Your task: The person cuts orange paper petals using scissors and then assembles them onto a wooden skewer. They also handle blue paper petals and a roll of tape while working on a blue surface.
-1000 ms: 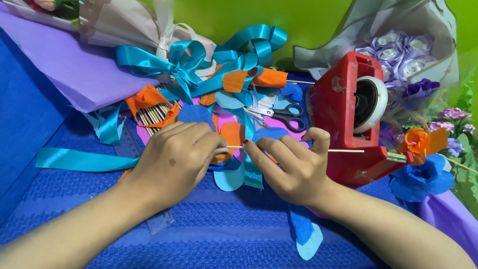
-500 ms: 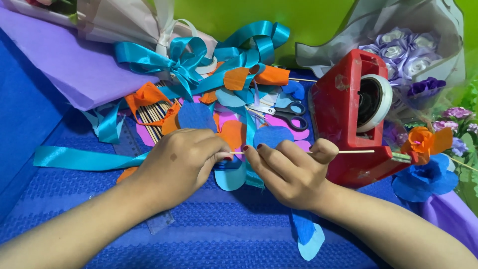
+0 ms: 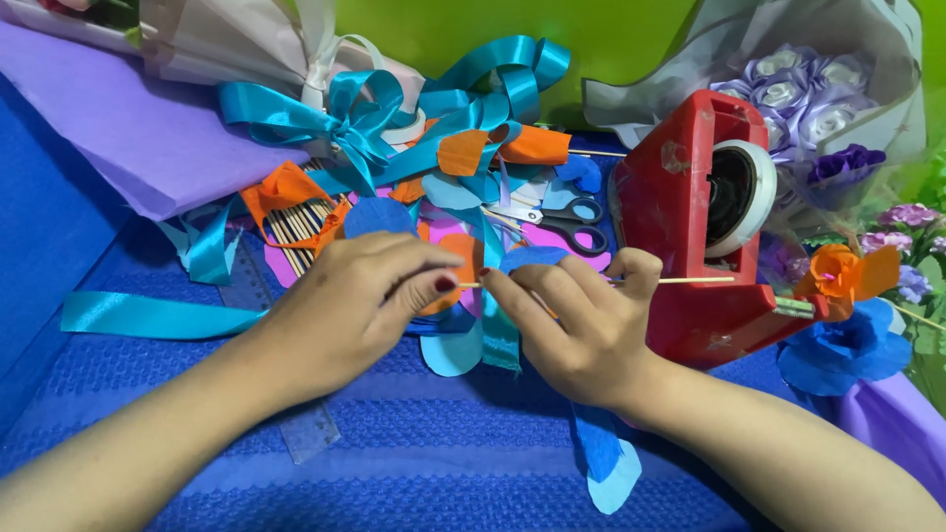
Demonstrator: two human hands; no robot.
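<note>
Left hand [image 3: 345,310] pinching thin wooden stick [image 3: 690,281], right hand [image 3: 581,325] gripping same stick, red tape dispenser [image 3: 690,227] just beside

free: blue cloth [image 3: 414,463] near side | blocked: tape dispenser [image 3: 690,227] right, ribbon pile [image 3: 394,118] behind

Craft table for bouquet making: ribbons [image 3: 374,118], scissors [image 3: 552,222], tape dispenser [image 3: 690,227], wrapped paper flowers [image 3: 798,99], blue cloth [image 3: 394,443].
</note>
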